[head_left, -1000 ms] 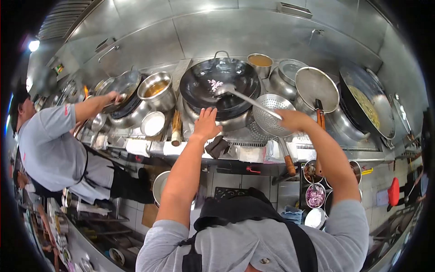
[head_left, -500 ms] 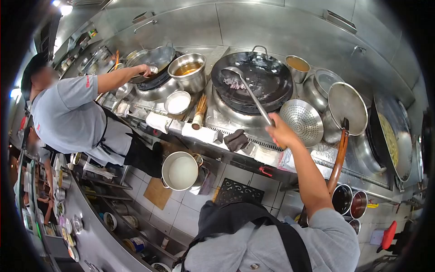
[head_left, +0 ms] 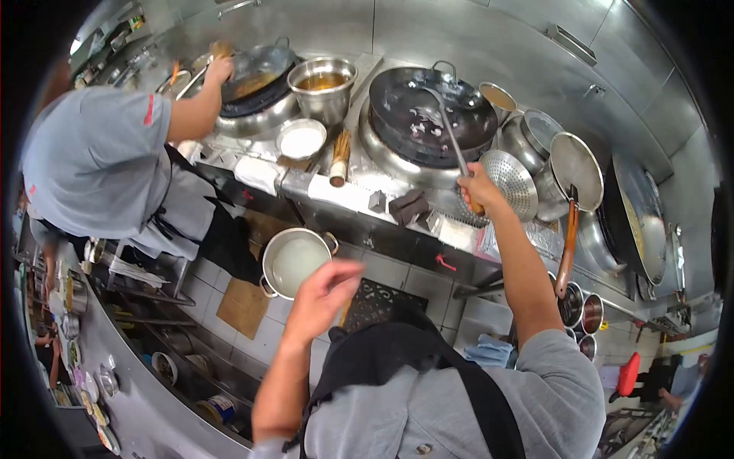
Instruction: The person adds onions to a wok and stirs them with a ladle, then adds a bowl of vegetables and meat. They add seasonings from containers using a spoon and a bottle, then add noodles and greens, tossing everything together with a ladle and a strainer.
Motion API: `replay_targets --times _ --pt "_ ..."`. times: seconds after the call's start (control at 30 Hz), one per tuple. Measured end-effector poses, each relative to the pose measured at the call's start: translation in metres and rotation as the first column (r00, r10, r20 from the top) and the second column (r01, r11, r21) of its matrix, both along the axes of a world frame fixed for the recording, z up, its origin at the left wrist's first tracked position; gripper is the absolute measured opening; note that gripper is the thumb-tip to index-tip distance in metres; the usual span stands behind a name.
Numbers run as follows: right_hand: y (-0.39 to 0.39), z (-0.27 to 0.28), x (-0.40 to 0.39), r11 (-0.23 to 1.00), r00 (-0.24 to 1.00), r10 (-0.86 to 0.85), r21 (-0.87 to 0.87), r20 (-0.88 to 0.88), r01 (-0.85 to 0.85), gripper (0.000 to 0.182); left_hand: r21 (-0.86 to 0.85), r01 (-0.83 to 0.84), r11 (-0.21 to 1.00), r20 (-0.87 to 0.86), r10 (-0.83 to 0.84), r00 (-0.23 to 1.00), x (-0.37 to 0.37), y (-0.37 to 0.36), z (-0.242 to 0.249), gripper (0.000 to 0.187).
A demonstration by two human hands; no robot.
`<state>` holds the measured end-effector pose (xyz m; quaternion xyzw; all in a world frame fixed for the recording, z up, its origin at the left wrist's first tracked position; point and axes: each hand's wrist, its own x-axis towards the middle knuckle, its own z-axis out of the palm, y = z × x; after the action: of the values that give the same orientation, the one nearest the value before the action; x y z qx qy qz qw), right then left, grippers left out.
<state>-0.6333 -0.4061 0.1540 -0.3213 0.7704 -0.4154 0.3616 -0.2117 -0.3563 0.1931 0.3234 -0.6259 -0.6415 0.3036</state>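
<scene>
My right hand [head_left: 477, 187] is closed round the wooden handle of a long metal ladle [head_left: 453, 138]. The ladle's bowl rests inside a large black wok [head_left: 394, 96], beside scattered pale and purplish pieces [head_left: 428, 126]. Raised in front of my body, my left hand [head_left: 325, 294] is slightly blurred, its thumb and fingers apart with nothing between them. Just behind it, a pot of whitish liquid [head_left: 297, 264] stands low, below the counter's front edge. A perforated strainer [head_left: 511, 183] lies right of the wok, near my right hand.
A co-worker [head_left: 103, 164] stands at the left by another wok [head_left: 256, 73]. Between the woks are a pot of amber liquid [head_left: 321, 82], a white bowl [head_left: 301, 139] and a bamboo brush [head_left: 340, 159]. A wood-handled strainer [head_left: 576, 172] and a large pan [head_left: 638, 222] are at the right.
My left hand has come into view. The ladle's bowl has moved right and upward in the wok, and the pieces are more spread out. The co-worker's hand has shifted left and now holds a brush.
</scene>
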Motion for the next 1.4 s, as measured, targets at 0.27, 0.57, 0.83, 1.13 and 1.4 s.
replay_targets --times 0.27,0.57,0.83,1.13,1.4 --pt "0.068 0.080 0.065 0.987 0.988 0.151 0.050 0.017 -0.151 0.056 -0.585 0.702 0.406 0.150 -0.797 0.586 -0.016 0.038 0.200 0.034" --pt "0.022 0.073 0.012 0.994 0.976 -0.082 -0.050 0.202 0.093 0.051 -0.566 0.805 0.178 0.445 -0.756 0.480 -0.017 0.055 0.198 0.030" --pt "-0.014 -0.001 0.012 0.991 0.981 -0.031 -0.123 0.192 0.056 0.045 -0.489 0.829 0.272 0.571 -0.618 0.540 -0.024 0.040 0.184 0.026" --pt "0.042 0.012 -0.007 0.991 0.919 0.100 -0.120 0.381 -0.058 0.043 0.171 -0.295 0.940 0.883 -0.014 0.470 0.140 0.079 -0.207 0.054" --pt "-0.011 -0.054 -0.106 0.988 0.981 -0.147 -0.074 -0.127 0.139 0.040 0.278 -0.822 0.497 0.736 0.441 0.514 0.224 0.309 -0.251 0.051"
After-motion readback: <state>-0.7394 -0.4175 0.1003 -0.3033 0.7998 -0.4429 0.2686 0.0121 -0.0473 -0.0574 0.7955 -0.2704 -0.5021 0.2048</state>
